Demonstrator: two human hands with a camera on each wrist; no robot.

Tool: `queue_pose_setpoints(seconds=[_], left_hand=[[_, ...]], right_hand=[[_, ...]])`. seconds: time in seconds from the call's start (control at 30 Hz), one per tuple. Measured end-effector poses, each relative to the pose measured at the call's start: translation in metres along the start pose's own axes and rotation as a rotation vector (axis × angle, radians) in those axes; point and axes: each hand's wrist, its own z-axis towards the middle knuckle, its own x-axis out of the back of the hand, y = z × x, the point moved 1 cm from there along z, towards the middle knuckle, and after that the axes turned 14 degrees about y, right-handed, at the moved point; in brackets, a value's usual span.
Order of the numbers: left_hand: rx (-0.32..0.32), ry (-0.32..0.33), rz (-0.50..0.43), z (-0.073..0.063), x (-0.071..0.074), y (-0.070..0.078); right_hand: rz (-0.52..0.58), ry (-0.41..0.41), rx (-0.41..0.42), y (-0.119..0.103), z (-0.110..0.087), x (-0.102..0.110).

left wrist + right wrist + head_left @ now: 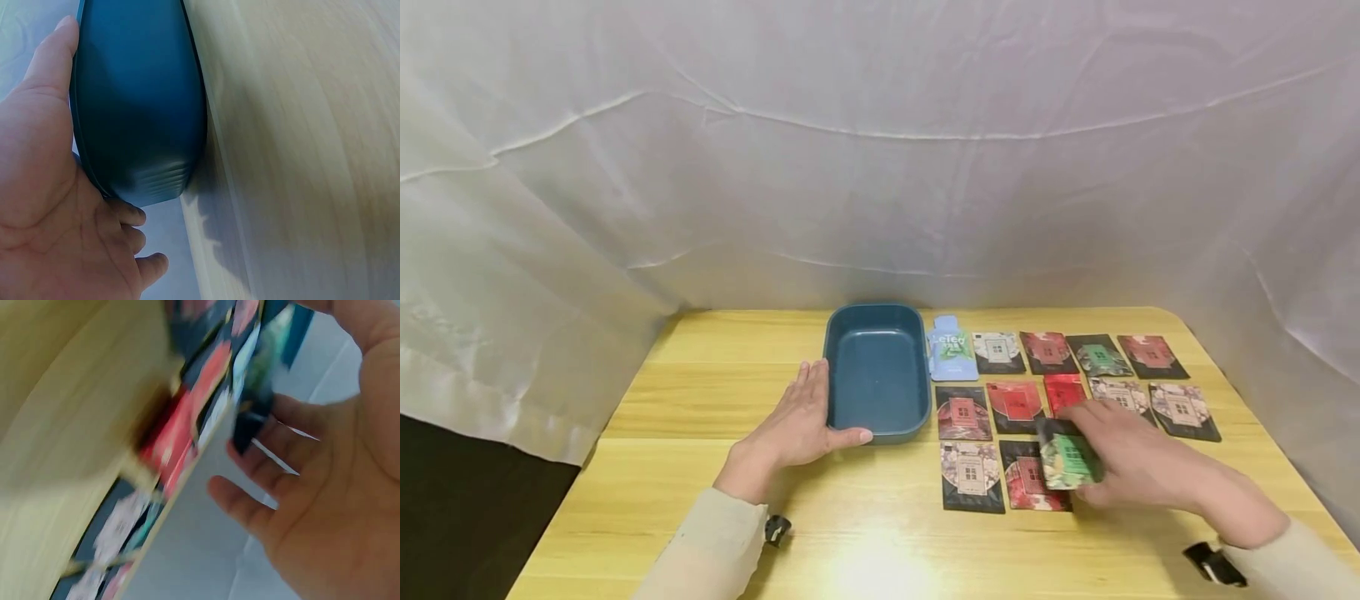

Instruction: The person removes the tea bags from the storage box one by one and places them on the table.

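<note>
My right hand (pixel 1138 458) pinches a black sachet with a green label and flower print (pixel 1067 458) between thumb and fingers. It is raised over the sachets and overlaps a red-flowered black one (pixel 1030 479). In the right wrist view the held green sachet (pixel 259 381) is blurred, gripped at its edge. My left hand (pixel 793 417) lies against a dark blue rectangular bin (pixel 931 392), fingers straight along its left side and thumb at the near rim. The left wrist view shows the palm beside the bin's wall (pixel 140 112). Nothing lies inside the bin.
Several flat sachets lie in rows right of the bin, among them a light blue spouted pouch (pixel 953 354), a small bright red packet (pixel 1063 392) and a pale-flowered one (pixel 972 475). The wooden table (pixel 700 392) ends at a pale curtain (pixel 880 208) behind.
</note>
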Motion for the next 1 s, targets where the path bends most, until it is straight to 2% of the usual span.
queue_pose_setpoints(seconds=[0.13, 0.27, 0.6, 1.0], left_hand=[[0.005, 0.001, -0.006, -0.001, 0.002, -0.003], [0.01, 0.004, -0.006, -0.002, 0.004, -0.007], [0.017, 0.003, -0.006, -0.001, 0.005, -0.011], [0.026, -0.003, -0.003, 0.0, 0.002, -0.013]], right_hand=[[-0.032, -0.009, -0.034, 0.017, -0.017, 0.001], [-0.052, -0.01, -0.039, 0.021, -0.023, -0.006], [-0.087, -0.027, -0.013, 0.019, -0.027, -0.027], [-0.133, 0.034, -0.004, 0.016, -0.024, -0.029]])
